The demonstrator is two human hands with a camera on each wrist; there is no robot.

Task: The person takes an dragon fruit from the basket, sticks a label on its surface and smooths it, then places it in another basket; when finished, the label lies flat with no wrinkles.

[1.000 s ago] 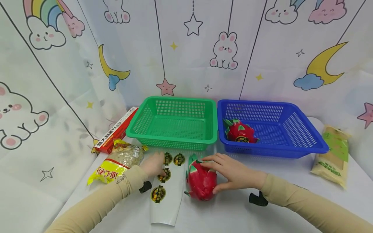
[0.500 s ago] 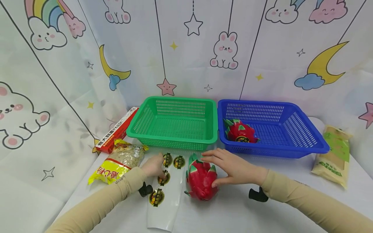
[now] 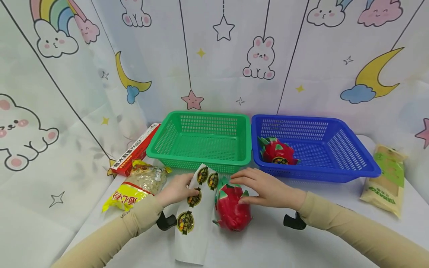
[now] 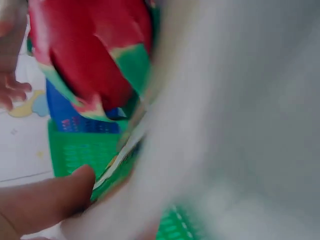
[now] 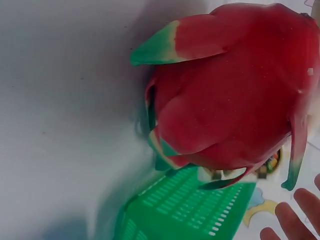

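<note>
Between my two hands a red dragon fruit (image 3: pixel 232 210) with green-tipped scales rests on the white table. Left of it is a white sheet of round black-and-gold stickers (image 3: pixel 192 242). My left hand (image 3: pixel 175 190) pinches this sheet near its far end, which is raised off the table. In the left wrist view the thumb (image 4: pixel 60 197) presses the edge of the blurred sheet (image 4: pixel 220 100). My right hand (image 3: pixel 268 189) is spread beside the dragon fruit, its thumb in front of the fruit's right side. The right wrist view shows its fingertips (image 5: pixel 292 220) apart from the fruit (image 5: pixel 225 95).
A green basket (image 3: pixel 201 162) and a blue basket (image 3: pixel 318 174) stand at the back. Another dragon fruit (image 3: pixel 278 150), bearing a sticker, lies in the blue one. A pasta box (image 3: pixel 135 150) and a yellow bag (image 3: pixel 139 184) lie left; a beige-green packet (image 3: pixel 385 180) lies right.
My left hand has lifted the far end of the sticker sheet, which lay flat before, and shifted it slightly right. My right hand stays by the dragon fruit, its thumb a little higher.
</note>
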